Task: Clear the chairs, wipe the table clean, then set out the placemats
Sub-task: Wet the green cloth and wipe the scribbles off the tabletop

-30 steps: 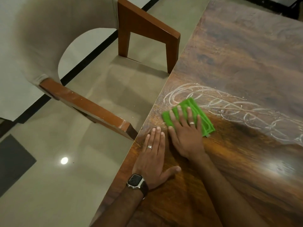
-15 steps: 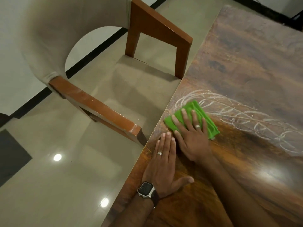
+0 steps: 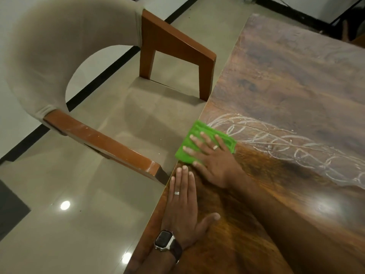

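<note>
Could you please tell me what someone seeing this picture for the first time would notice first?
The bright green cloth stands out most, pressed flat under the right hand at the left edge of the dark wooden table. Just beyond it, whitish looping streaks run across the tabletop toward the right. The left hand lies flat on the table nearer the camera, and a beige chair with wooden arms stands left of the table.

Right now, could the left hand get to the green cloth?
Probably yes: the left hand lies flat on the wooden table just short of the green cloth, though the right hand covers much of it.
</note>
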